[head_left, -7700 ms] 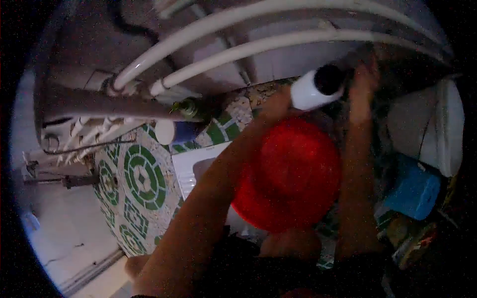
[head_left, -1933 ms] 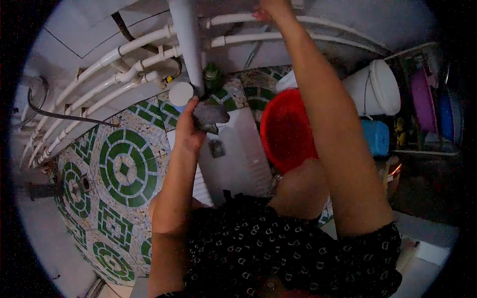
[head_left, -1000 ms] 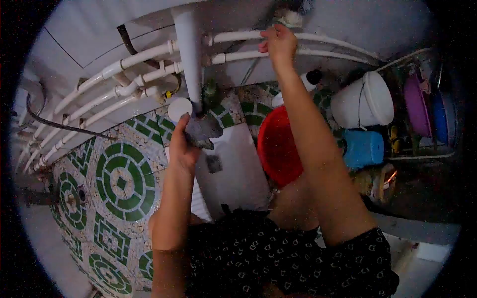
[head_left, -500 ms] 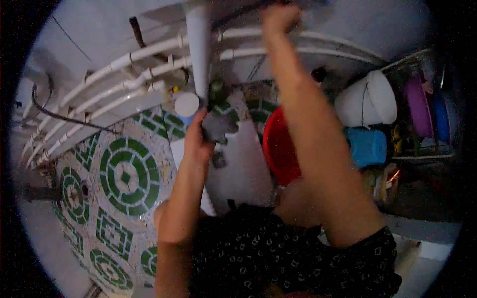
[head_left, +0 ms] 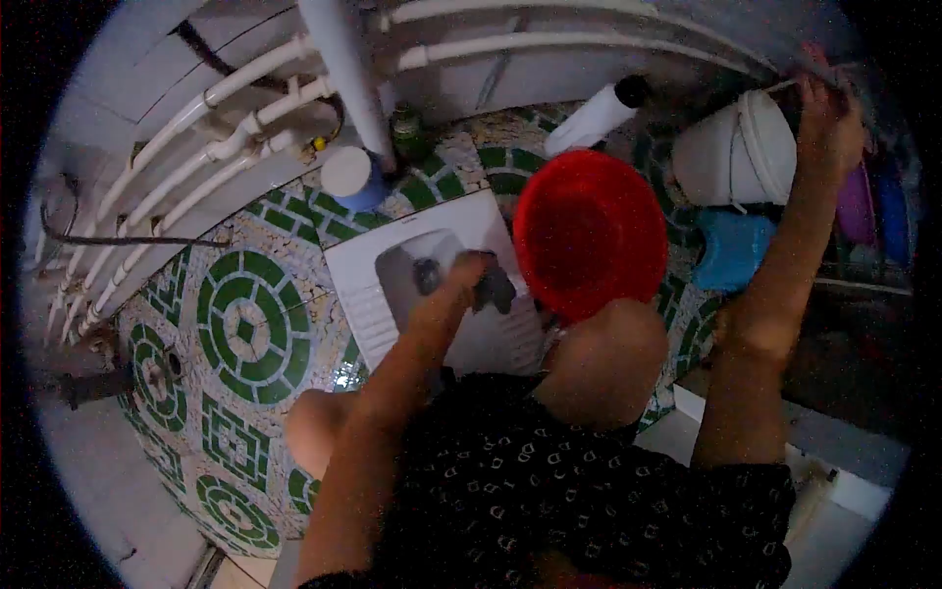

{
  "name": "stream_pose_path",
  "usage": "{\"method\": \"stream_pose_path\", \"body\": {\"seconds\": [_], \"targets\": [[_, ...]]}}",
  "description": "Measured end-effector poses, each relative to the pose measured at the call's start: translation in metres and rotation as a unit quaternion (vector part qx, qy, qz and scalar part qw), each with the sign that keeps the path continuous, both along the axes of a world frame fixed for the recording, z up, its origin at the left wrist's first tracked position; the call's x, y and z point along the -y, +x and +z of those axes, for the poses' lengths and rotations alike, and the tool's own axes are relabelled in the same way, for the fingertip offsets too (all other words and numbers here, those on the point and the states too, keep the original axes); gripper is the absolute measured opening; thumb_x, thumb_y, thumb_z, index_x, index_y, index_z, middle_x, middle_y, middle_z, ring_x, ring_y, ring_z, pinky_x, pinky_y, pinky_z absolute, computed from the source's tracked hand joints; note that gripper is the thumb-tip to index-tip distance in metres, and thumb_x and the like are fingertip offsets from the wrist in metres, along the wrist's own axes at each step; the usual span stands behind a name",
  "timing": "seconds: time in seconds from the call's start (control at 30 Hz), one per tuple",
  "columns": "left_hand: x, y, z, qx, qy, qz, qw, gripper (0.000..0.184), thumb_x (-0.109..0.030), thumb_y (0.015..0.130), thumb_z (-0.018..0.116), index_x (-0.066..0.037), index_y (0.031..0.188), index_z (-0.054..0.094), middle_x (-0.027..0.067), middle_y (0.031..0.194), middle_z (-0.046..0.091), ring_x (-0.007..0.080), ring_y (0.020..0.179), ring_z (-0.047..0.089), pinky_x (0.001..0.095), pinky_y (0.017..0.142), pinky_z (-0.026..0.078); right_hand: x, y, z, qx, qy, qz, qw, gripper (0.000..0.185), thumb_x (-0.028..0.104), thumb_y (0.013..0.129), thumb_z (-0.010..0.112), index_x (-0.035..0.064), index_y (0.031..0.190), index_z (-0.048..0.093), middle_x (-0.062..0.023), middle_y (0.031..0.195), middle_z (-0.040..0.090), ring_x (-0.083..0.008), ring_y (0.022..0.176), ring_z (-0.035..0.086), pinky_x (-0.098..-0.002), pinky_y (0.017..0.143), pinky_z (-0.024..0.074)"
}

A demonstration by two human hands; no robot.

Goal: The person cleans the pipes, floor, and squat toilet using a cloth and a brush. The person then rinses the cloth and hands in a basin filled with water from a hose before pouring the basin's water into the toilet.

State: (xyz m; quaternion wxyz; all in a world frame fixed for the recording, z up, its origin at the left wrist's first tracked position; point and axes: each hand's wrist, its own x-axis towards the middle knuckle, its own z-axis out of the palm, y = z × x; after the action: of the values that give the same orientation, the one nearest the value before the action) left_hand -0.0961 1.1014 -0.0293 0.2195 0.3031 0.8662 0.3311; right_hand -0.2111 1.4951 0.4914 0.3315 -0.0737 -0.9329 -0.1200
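My left hand [head_left: 465, 272] is closed on a dark grey cloth [head_left: 495, 289], which hangs over the white squat toilet [head_left: 358, 275]. To the right of the cloth, a red basin [head_left: 589, 231] stands close to my knee. My right hand [head_left: 832, 123] is raised at the upper right, beside the rack and above the purple basin [head_left: 856, 206]. Its fingers are dim and blurred, and any object in them cannot be made out. A white bucket [head_left: 726, 152] is just left of this hand, with a light blue container [head_left: 731, 250] below.
A white bottle with a black cap [head_left: 594, 118] lies behind the red basin. White pipes [head_left: 255, 74] run along the wall. A blue-and-white tub [head_left: 353, 179] and a green bottle [head_left: 410, 133] stand by the upright pipe. Blue basins [head_left: 893, 211] are at the far right.
My right hand has moved from the wall pipes to the rack at the right. My left hand has carried the grey cloth rightward and slightly down, uncovering the toilet bowl. The view has shifted.
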Motion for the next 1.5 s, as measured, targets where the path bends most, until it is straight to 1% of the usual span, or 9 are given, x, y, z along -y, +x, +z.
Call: {"method": "stream_pose_path", "body": {"seconds": [0.03, 0.1, 0.57, 0.8, 0.87, 0.93, 1.03, 1.17, 1.5], "targets": [[-0.022, 0.012, -0.014, 0.233, 0.126, 0.075, 0.961, 0.033, -0.03, 0.096, 0.067, -0.001, 0.111, 0.071, 0.0169, 0.1, 0.073, 0.0266, 0.087, 0.07, 0.0431, 0.076, 0.058, -0.012, 0.015, -0.016, 0.015, -0.007, 0.009, 1.0, 0.063, 0.051, 0.104, 0.056, 0.008, 0.15, 0.049, -0.0213, 0.15, 0.051, -0.0431, 0.137, 0.047, -0.0557, 0.117, 0.0358], [-0.081, 0.039, -0.023, 0.635, 0.326, 0.206, 0.669, 0.034, -0.031, 0.092, 0.073, -0.002, 0.108, 0.074, 0.0137, 0.098, 0.073, 0.0269, 0.078, 0.07, 0.044, 0.068, 0.057, -0.032, 0.04, -0.051, 0.039, -0.057, 0.033, 0.997, 0.062, 0.05, 0.104, 0.056, 0.0079, 0.149, 0.049, -0.0211, 0.148, 0.052, -0.042, 0.136, 0.047, -0.0551, 0.116, 0.0365], [-0.038, -0.009, 0.106, 0.625, 0.069, 0.358, 0.69, 0.053, -0.045, 0.092, 0.071, -0.003, 0.125, 0.064, 0.0116, 0.106, 0.069, 0.0259, 0.102, 0.064, 0.045, 0.085, 0.051, -0.084, 0.158, -0.212, 0.145, -0.351, -0.006, 0.925, 0.054, 0.046, 0.104, 0.057, 0.0069, 0.141, 0.056, -0.0196, 0.138, 0.058, -0.0342, 0.126, 0.053, -0.0509, 0.109, 0.0417], [0.058, -0.013, 0.225, 0.618, 0.136, 0.377, 0.677, 0.034, -0.036, 0.09, 0.07, -0.008, 0.108, 0.068, 0.0097, 0.096, 0.069, 0.0264, 0.08, 0.065, 0.045, 0.071, 0.054, -0.079, 0.2, -0.259, 0.162, -0.458, -0.049, 0.872, 0.051, 0.045, 0.104, 0.058, 0.0065, 0.137, 0.059, -0.0188, 0.133, 0.061, -0.0304, 0.122, 0.056, -0.0487, 0.105, 0.0443], [0.109, -0.023, 0.182, 0.367, 0.193, 0.081, 0.906, 0.026, -0.033, 0.09, 0.07, -0.009, 0.099, 0.067, 0.0092, 0.087, 0.068, 0.0274, 0.073, 0.064, 0.0448, 0.067, 0.054, -0.07, 0.207, -0.273, 0.168, -0.485, -0.051, 0.857, 0.05, 0.044, 0.104, 0.058, 0.0064, 0.136, 0.06, -0.0186, 0.131, 0.062, -0.0293, 0.12, 0.057, -0.0481, 0.104, 0.045], [0.124, -0.038, 0.181, 0.365, 0.226, 0.038, 0.902, 0.02, -0.03, 0.091, 0.068, -0.01, 0.094, 0.067, 0.0092, 0.083, 0.068, 0.0281, 0.07, 0.064, 0.045, 0.066, 0.055, -0.06, 0.213, -0.286, 0.17, -0.51, -0.049, 0.842, 0.049, 0.044, 0.104, 0.058, 0.0062, 0.135, 0.061, -0.0184, 0.13, 0.062, -0.0282, 0.119, 0.058, -0.0475, 0.103, 0.0457], [0.113, -0.075, 0.22, 0.592, 0.268, 0.237, 0.722, 0.022, -0.029, 0.093, 0.065, -0.009, 0.102, 0.065, 0.0109, 0.091, 0.068, 0.0298, 0.078, 0.065, 0.0465, 0.073, 0.056, -0.05, 0.224, -0.299, 0.172, -0.545, -0.051, 0.819, 0.047, 0.043, 0.104, 0.058, 0.006, 0.133, 0.062, -0.0181, 0.128, 0.064, -0.0265, 0.117, 0.059, -0.0466, 0.102, 0.0468], [0.094, -0.112, 0.265, 0.669, 0.311, 0.27, 0.619, 0.032, -0.03, 0.094, 0.064, -0.009, 0.118, 0.06, 0.0138, 0.105, 0.067, 0.0327, 0.09, 0.065, 0.0488, 0.082, 0.055, -0.04, 0.244, -0.307, 0.175, -0.577, -0.06, 0.796, 0.045, 0.042, 0.104, 0.059, 0.0058, 0.131, 0.064, -0.0177, 0.125, 0.065, -0.0243, 0.114, 0.061, -0.0454, 0.1, 0.0483], [0.077, -0.092, 0.284, 0.709, 0.27, 0.373, 0.534, 0.05, -0.036, 0.093, 0.067, -0.009, 0.134, 0.057, 0.0179, 0.116, 0.069, 0.0381, 0.103, 0.067, 0.053, 0.094, 0.055, -0.029, 0.308, -0.283, 0.25, -0.647, -0.163, 0.701, 0.048, 0.042, 0.103, 0.061, 0.0075, 0.136, 0.063, -0.0167, 0.127, 0.066, -0.019, 0.114, 0.061, -0.0415, 0.099, 0.0495]]}}
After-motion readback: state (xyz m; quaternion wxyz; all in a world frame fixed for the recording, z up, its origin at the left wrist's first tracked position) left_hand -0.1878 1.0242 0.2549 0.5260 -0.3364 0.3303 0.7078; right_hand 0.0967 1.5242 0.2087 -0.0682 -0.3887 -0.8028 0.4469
